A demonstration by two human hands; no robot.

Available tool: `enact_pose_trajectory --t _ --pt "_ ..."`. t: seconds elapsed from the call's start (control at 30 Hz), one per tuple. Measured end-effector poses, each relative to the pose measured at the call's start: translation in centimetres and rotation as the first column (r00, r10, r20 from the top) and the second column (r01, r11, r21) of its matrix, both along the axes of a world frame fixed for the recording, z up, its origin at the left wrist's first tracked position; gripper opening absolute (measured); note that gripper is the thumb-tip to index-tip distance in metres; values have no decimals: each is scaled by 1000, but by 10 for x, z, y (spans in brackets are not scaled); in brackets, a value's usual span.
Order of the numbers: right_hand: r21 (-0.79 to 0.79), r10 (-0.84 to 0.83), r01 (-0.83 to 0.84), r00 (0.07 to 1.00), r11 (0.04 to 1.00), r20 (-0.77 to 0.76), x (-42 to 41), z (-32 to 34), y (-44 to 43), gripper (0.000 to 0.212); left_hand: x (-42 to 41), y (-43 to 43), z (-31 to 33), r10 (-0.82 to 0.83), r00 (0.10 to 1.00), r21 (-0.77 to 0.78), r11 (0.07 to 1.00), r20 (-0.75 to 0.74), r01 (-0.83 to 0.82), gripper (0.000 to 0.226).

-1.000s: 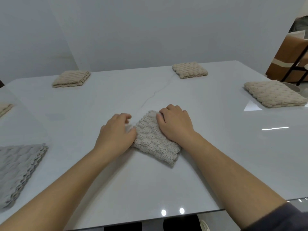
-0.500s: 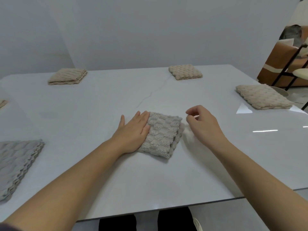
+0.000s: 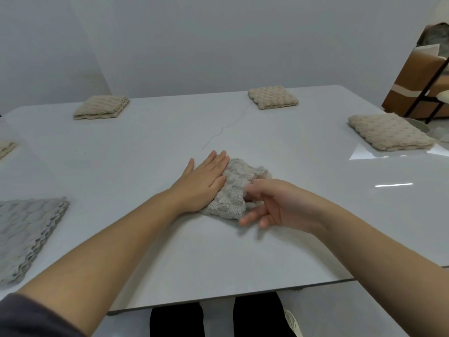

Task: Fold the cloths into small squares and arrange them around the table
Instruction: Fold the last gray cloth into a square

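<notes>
A small folded grey-beige cloth (image 3: 234, 190) lies in the middle of the white table (image 3: 218, 263). My left hand (image 3: 204, 181) presses flat on its left half with straight fingers. At the cloth's right edge is my right hand (image 3: 269, 205), blurred, with loosely spread fingers pointing left; whether it touches the cloth is unclear. Folded beige cloths lie at the far left (image 3: 102, 107), the far middle (image 3: 273, 97), the right edge (image 3: 388, 132) and the left edge (image 3: 7, 148). A folded grey cloth (image 3: 26, 234) lies at the near left.
A brown box (image 3: 418, 93) and a black chair frame (image 3: 427, 93) stand beyond the table's far right corner. The table's near edge runs just above my legs (image 3: 216, 317). A wall closes off the far side.
My right hand, lifted off to the right half a second ago, has come back down to the cloth's right edge. My left hand stays flat on the cloth.
</notes>
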State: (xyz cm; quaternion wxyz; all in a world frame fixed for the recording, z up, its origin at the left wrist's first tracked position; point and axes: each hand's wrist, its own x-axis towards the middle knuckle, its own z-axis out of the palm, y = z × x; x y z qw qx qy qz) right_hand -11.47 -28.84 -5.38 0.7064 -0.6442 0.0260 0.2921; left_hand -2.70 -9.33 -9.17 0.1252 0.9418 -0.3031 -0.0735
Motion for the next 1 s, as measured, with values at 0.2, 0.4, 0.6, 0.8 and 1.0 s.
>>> enact_pose_trajectory --t 0.2,0.4,0.6,0.8,1.0 --pt "-117 103 -90 989 989 107 3 0 10 12 7 2 3 -11 997 71 997 -82 17 54" --pt "-113 130 -117 984 987 119 4 -5 15 13 13 0 5 -20 989 122 992 -144 38 57" --pt "-135 88 -71 988 988 124 1 -5 9 25 9 0 2 4 998 127 992 -68 5 56" --pt "-231 91 -61 988 971 121 -7 0 -6 19 1 -3 4 14 999 171 985 32 -19 58" --pt "-533 -86 298 919 792 386 -6 6 -22 20 -16 -6 14 85 983 78 992 165 -99 59"
